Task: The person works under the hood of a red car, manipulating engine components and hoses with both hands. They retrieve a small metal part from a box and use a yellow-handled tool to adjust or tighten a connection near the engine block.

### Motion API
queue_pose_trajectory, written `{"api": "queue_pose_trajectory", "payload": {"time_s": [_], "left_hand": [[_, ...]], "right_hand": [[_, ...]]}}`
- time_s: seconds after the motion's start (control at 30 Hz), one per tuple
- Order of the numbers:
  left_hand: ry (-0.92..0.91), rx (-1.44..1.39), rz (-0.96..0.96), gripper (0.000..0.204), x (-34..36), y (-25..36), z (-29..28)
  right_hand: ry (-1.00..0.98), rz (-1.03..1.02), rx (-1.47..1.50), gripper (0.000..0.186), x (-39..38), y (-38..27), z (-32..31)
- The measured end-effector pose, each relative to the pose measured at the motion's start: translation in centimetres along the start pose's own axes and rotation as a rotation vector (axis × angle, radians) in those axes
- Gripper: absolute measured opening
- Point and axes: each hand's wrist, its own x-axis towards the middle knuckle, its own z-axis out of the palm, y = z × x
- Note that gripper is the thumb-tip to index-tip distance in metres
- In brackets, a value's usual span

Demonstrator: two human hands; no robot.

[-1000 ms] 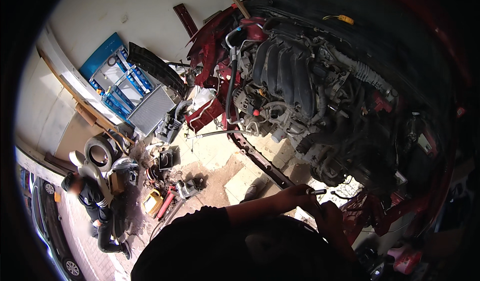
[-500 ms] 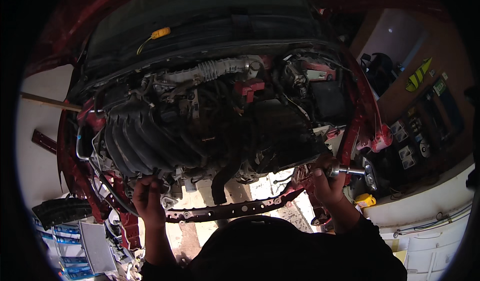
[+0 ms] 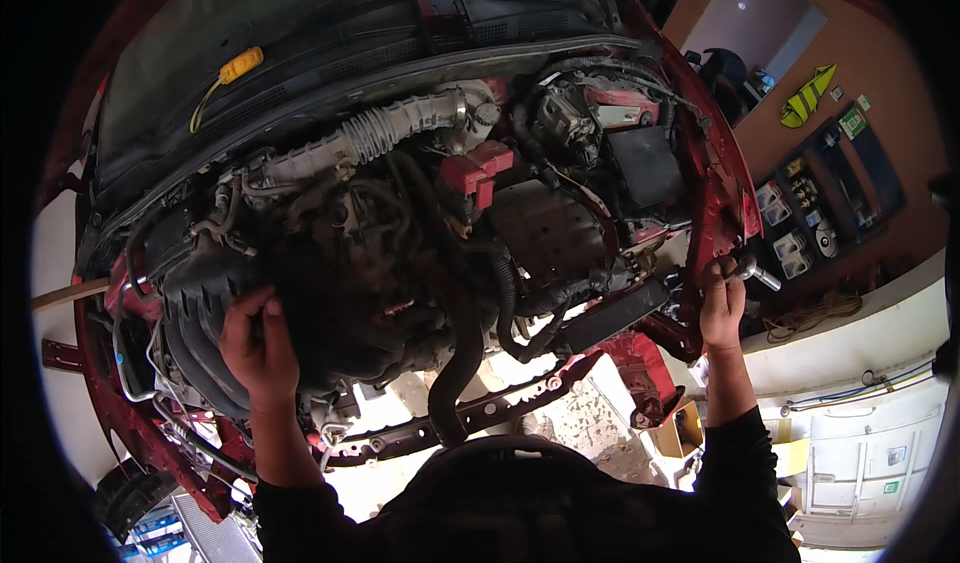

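Note:
My left hand hovers over or rests on the ribbed black intake manifold at the left of the engine bay; contact is unclear. Its fingers are curled in, and anything between them is hidden. At the right, beyond the car's red fender edge, my right hand is wrapped round a socket wrench. The tool's round head and chrome socket end point right, while its handle is mostly hidden by the hand.
A grey corrugated air hose and a red terminal cover lie among the engine parts. Across the front runs a perforated crossbar. A yellow corded device sits by the windshield. Tool panels hang at the right.
The view has turned and shifted. My right hand has lifted away to the right with the socket wrench. My left hand has risen from the manifold's front edge to over it.

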Motion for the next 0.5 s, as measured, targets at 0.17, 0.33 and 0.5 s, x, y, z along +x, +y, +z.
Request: {"api": "queue_pose_trajectory", "payload": {"time_s": [0.17,0.33,0.5], "left_hand": [[-0.023,0.067,-0.002,0.014,-0.4,-1.0,0.2],[-0.057,0.071,-0.063,0.017,-0.4,-1.5,0.2],[-0.105,0.056,-0.049,0.02,0.2,-1.1,0.5]], "right_hand": [[-0.044,0.227,0.1,0.025,0.0,0.0,0.5],[-0.03,0.14,0.006,0.028,0.6,-0.4,1.3],[-0.092,0.082,-0.09,0.023,0.6,-0.9,1.7]]}}
